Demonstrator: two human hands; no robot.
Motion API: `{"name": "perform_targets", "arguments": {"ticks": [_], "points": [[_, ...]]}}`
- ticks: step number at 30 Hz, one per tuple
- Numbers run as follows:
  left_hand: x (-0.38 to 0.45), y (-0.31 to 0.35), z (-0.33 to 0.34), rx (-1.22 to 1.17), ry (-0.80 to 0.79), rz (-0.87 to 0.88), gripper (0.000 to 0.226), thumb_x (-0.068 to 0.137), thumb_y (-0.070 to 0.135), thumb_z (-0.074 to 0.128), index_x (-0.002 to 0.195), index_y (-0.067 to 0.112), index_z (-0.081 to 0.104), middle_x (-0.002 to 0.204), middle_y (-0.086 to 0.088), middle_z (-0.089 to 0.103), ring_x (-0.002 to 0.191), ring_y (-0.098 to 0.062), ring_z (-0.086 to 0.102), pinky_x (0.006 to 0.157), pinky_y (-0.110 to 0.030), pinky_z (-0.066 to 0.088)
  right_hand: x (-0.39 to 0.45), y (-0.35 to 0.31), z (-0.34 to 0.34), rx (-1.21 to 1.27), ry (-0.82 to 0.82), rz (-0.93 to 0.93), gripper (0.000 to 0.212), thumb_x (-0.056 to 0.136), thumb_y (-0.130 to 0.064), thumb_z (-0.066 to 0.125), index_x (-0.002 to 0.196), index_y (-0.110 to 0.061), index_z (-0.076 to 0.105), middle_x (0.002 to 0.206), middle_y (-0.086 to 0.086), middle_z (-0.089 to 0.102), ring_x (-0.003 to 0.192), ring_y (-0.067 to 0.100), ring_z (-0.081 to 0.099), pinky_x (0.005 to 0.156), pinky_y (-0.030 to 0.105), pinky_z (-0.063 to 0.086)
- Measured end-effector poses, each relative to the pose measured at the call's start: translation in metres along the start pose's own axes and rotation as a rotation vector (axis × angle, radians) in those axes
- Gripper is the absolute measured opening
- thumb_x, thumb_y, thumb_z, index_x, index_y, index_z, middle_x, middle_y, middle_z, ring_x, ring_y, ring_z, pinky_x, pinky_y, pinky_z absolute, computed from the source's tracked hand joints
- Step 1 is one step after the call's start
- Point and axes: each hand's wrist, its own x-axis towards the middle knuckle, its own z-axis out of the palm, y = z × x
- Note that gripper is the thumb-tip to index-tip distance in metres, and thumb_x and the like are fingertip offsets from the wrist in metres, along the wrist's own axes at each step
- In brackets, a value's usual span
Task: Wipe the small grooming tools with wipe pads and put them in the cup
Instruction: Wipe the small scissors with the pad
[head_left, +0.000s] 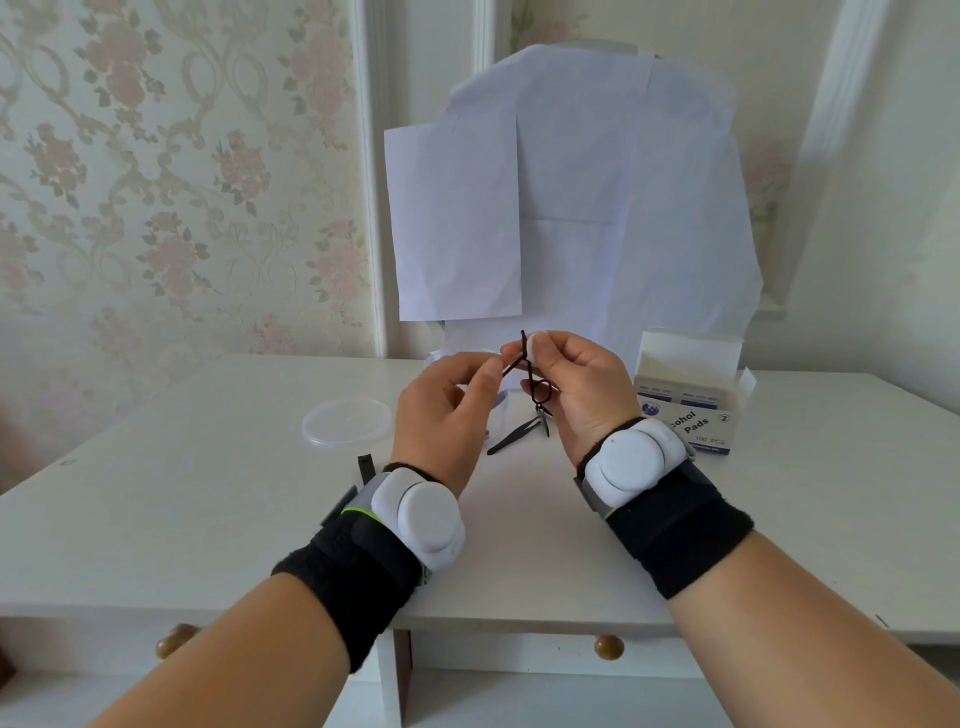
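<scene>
Small black scissors (535, 382) are held up above the white desk, between both hands. My left hand (447, 410) pinches one part of the scissors near the blades. My right hand (576, 384) pinches a white wipe pad (535, 344) against the upper tip of the scissors, and a finger loop hangs below its fingers. On the desk under the hands lie black tweezers (511, 439) and another small dark tool (544, 418). A further black tool (365, 466) lies left of my left wrist. The cup is not visible.
A clear round plastic lid (345, 428) lies on the desk (182, 493) to the left. An open box of alcohol pads (693, 400) stands at the right. White paper sheets (571, 208) cover something against the wall behind. Drawer knobs (609, 647) show below the front edge.
</scene>
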Motion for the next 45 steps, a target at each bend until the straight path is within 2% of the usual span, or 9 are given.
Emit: {"name": "perform_targets", "arguments": {"ticks": [4, 9, 16, 20, 27, 33, 37, 40, 45], "points": [[-0.005, 0.006, -0.001, -0.071, 0.018, 0.007, 0.018, 0.097, 0.019, 0.053, 0.103, 0.013, 0.07, 0.067, 0.001, 0.054, 0.05, -0.012, 0.059, 0.057, -0.019, 0.052, -0.001, -0.002, -0.001, 0.027, 0.029, -0.02, 0.021, 0.099, -0.016, 0.055, 0.084, -0.014, 0.07, 0.09, 0.005, 0.076, 0.091, 0.021, 0.07, 0.074, 0.032, 0.052], [-0.004, 0.005, 0.0, -0.003, 0.007, 0.018, 0.011, 0.096, 0.019, 0.056, 0.104, 0.02, 0.063, 0.087, 0.001, 0.058, 0.05, -0.008, 0.06, 0.057, -0.039, 0.055, -0.001, -0.001, 0.0, -0.004, 0.059, -0.077, 0.021, 0.099, -0.012, 0.055, 0.085, -0.012, 0.071, 0.091, 0.007, 0.076, 0.082, 0.02, 0.068, 0.079, 0.037, 0.053], [0.0, 0.002, -0.001, 0.043, 0.05, 0.037, 0.01, 0.095, 0.021, 0.057, 0.103, 0.024, 0.062, 0.107, 0.004, 0.053, 0.059, -0.023, 0.06, 0.057, -0.018, 0.051, 0.0, 0.0, 0.0, 0.0, 0.055, -0.087, 0.021, 0.098, -0.011, 0.055, 0.084, -0.012, 0.07, 0.09, 0.008, 0.076, 0.082, 0.021, 0.067, 0.08, 0.035, 0.055], [-0.002, 0.005, 0.0, -0.075, 0.009, -0.032, 0.018, 0.1, 0.022, 0.048, 0.098, 0.011, 0.062, 0.081, -0.01, 0.06, 0.049, -0.018, 0.052, 0.054, -0.012, 0.045, 0.001, -0.002, -0.002, 0.063, 0.029, -0.076, 0.031, 0.099, -0.014, 0.054, 0.076, -0.023, 0.073, 0.092, 0.006, 0.076, 0.087, 0.022, 0.067, 0.083, 0.041, 0.049], [-0.001, 0.004, -0.001, -0.208, -0.155, -0.09, 0.038, 0.093, 0.047, 0.041, 0.095, 0.019, 0.067, 0.097, -0.002, 0.072, 0.045, -0.025, 0.054, 0.056, -0.036, 0.045, 0.0, -0.003, 0.001, 0.173, -0.137, -0.024, 0.02, 0.086, -0.03, 0.058, 0.088, -0.012, 0.069, 0.094, 0.007, 0.073, 0.082, 0.025, 0.069, 0.084, 0.045, 0.047], [0.005, 0.008, -0.005, -0.387, -0.306, -0.317, 0.07, 0.085, 0.064, 0.033, 0.115, 0.01, 0.065, 0.114, -0.002, 0.07, 0.048, -0.029, 0.057, 0.056, -0.03, 0.047, 0.002, -0.003, 0.0, 0.251, -0.22, 0.044, 0.023, 0.087, -0.03, 0.057, 0.093, -0.009, 0.066, 0.091, 0.004, 0.072, 0.077, 0.028, 0.067, 0.087, 0.044, 0.035], [0.006, 0.007, -0.006, -0.441, -0.342, -0.383, 0.064, 0.084, 0.063, 0.047, 0.117, 0.012, 0.065, 0.117, -0.006, 0.068, 0.053, -0.032, 0.061, 0.059, -0.033, 0.051, 0.0, -0.004, 0.002, 0.307, -0.278, 0.089, 0.017, 0.087, -0.025, 0.057, 0.081, -0.018, 0.072, 0.093, 0.006, 0.073, 0.076, 0.025, 0.07, 0.086, 0.042, 0.038], [0.009, 0.009, -0.005, -0.481, -0.383, -0.408, 0.057, 0.076, 0.054, 0.055, 0.117, 0.016, 0.066, 0.102, -0.007, 0.067, 0.058, -0.031, 0.062, 0.06, -0.034, 0.047, 0.001, -0.001, 0.003, 0.325, -0.296, 0.111, 0.017, 0.09, -0.022, 0.057, 0.086, -0.017, 0.072, 0.1, 0.015, 0.071, 0.084, 0.033, 0.065, 0.086, 0.045, 0.038], [0.008, 0.009, -0.008, -0.604, -0.462, -0.478, 0.026, 0.076, 0.038, 0.06, 0.093, 0.02, 0.07, 0.074, 0.001, 0.055, 0.06, -0.017, 0.051, 0.059, -0.03, 0.041, -0.001, -0.004, 0.001, 0.389, -0.323, 0.164, 0.019, 0.091, -0.02, 0.059, 0.08, -0.016, 0.074, 0.09, 0.011, 0.069, 0.074, 0.025, 0.052, 0.062, 0.028, 0.049]]}}
